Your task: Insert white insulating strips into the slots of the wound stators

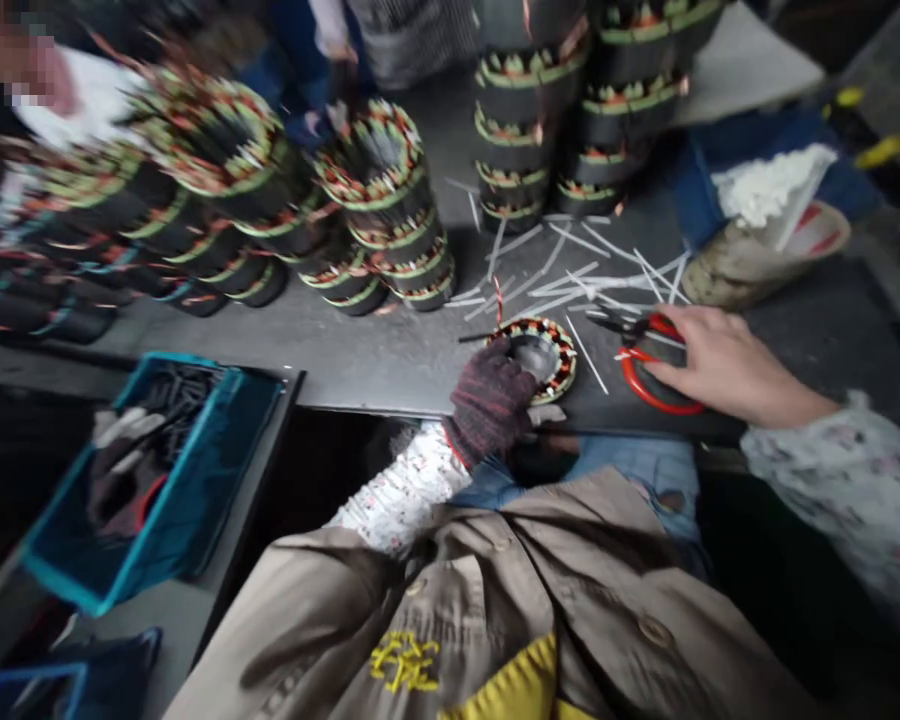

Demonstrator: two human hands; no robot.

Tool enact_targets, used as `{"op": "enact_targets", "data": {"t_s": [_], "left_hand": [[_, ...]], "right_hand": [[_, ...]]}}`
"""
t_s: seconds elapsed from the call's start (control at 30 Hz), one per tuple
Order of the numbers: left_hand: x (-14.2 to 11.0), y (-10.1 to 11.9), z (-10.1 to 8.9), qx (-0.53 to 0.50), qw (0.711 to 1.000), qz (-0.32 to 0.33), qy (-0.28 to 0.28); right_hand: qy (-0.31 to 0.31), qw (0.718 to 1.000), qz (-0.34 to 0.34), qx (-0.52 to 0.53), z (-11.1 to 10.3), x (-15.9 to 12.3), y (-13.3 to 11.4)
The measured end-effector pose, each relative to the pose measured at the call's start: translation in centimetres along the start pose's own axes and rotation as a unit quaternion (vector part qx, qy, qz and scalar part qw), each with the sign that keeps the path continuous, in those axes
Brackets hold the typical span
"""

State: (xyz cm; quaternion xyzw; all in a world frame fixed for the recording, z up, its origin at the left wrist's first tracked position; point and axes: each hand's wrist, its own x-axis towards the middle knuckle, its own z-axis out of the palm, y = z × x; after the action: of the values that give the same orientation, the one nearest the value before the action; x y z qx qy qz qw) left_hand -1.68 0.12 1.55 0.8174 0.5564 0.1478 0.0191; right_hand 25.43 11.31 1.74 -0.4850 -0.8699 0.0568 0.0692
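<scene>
My left hand wears a dark knitted glove and is closed on the near left rim of a motor stator. This ring has green insulation and copper windings around a hollow centre, and it lies at the table's near edge. A red wire end and a dark sleeve stick out at its left. To its right, my bare right hand grips the red handles of a pair of scissors. Their dark blades point left over the table. Thin white strips lie scattered beyond the stator and the scissors.
Stacks of stators line the table's left side, with taller stacks at the back. An open-topped container and white material are at right. A teal crate holds gloves and dark pieces. Other people's hands are across the table.
</scene>
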Motion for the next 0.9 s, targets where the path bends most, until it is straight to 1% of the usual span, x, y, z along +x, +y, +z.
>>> {"op": "enact_targets", "data": {"t_s": [0.03, 0.07, 0.1, 0.13, 0.17, 0.2, 0.23, 0.27, 0.3, 0.33, 0.37, 0.4, 0.43, 0.47, 0.5, 0.53, 0.57, 0.63, 0.67, 0.73, 0.83, 0.9], "left_hand": [[0.1, -0.1, -0.2, -0.043, 0.998, -0.04, 0.009], [0.2, -0.3, -0.5, -0.112, 0.989, -0.089, 0.027], [0.2, -0.6, -0.8, -0.202, 0.968, -0.14, 0.045], [0.2, -0.9, -1.4, -0.299, 0.933, -0.188, 0.068], [0.2, -1.1, -2.0, -0.39, 0.888, -0.223, 0.096], [0.2, -1.4, -2.9, -0.456, 0.847, -0.242, 0.128], [0.1, -1.6, -3.9, -0.493, 0.817, -0.249, 0.164], [0.2, -1.8, -5.2, -0.507, 0.801, -0.245, 0.201], [0.3, -2.1, -6.7, -0.501, 0.799, -0.235, 0.235], [0.6, -2.5, -8.5, -0.47, 0.812, -0.221, 0.267], [1.2, -3.0, -10.5, -0.437, 0.827, -0.21, 0.285], [2.0, -3.7, -12.6, -0.368, 0.859, -0.19, 0.302], [3.0, -4.6, -14.6, -0.262, 0.899, -0.168, 0.308], [4.2, -5.7, -16.5, -0.14, 0.931, -0.152, 0.301], [5.5, -6.8, -18.2, -0.009, 0.946, -0.151, 0.286], [6.8, -8.1, -19.4, 0.121, 0.946, -0.172, 0.247], [8.0, -9.3, -20.2, 0.21, 0.936, -0.208, 0.19], [9.6, -11.3, -20.7, 0.235, 0.933, -0.231, 0.145], [10.0, -12.1, -20.6, 0.237, 0.934, -0.239, 0.121], [10.3, -13.0, -20.1, 0.235, 0.935, -0.248, 0.093], [10.1, -13.2, -19.4, 0.235, 0.936, -0.251, 0.075], [10.1, -13.2, -19.1, 0.229, 0.938, -0.25, 0.069]], "right_hand": [[0.052, 0.999, 0.007, 0.013, 0.7, 0.1, 0.3], [0.102, 0.994, 0.002, 0.032, 1.5, 0.2, 0.4], [0.141, 0.988, -0.013, 0.055, 2.3, 0.2, 0.1], [0.17, 0.982, -0.03, 0.079, 3.2, 0.2, -0.3], [0.183, 0.976, -0.057, 0.106, 4.0, 0.2, -1.0], [0.195, 0.969, -0.078, 0.133, 4.7, 0.3, -1.9], [0.199, 0.963, -0.096, 0.158, 5.3, 0.5, -2.9], [0.198, 0.957, -0.108, 0.181, 5.8, 0.9, -4.0], [0.194, 0.953, -0.114, 0.203, 6.1, 1.6, -5.1], [0.182, 0.95, -0.117, 0.223, 6.3, 2.6, -6.2], [0.168, 0.948, -0.116, 0.243, 6.4, 3.7, -7.2], [0.15, 0.946, -0.116, 0.262, 6.4, 5.1, -8.2], [0.128, 0.944, -0.117, 0.28, 6.4, 6.7, -9.2], [0.105, 0.941, -0.118, 0.298, 6.4, 8.4, -10.0], [0.082, 0.938, -0.116, 0.316, 6.3, 10.1, -10.9], [0.061, 0.935, -0.111, 0.331, 6.3, 11.8, -11.6], [0.043, 0.932, -0.106, 0.343, 6.2, 13.4, -12.3], [0.018, 0.931, -0.098, 0.351, 6.2, 16.3, -13.5], [0.009, 0.93, -0.096, 0.355, 6.3, 17.7, -14.1], [-0.003, 0.92, -0.099, 0.379, 6.6, 20.1, -15.0], [-0.037, 0.881, -0.113, 0.458, 7.2, 22.8, -16.2], [-0.07, 0.852, -0.117, 0.505, 7.7, 23.6, -17.0]]}}
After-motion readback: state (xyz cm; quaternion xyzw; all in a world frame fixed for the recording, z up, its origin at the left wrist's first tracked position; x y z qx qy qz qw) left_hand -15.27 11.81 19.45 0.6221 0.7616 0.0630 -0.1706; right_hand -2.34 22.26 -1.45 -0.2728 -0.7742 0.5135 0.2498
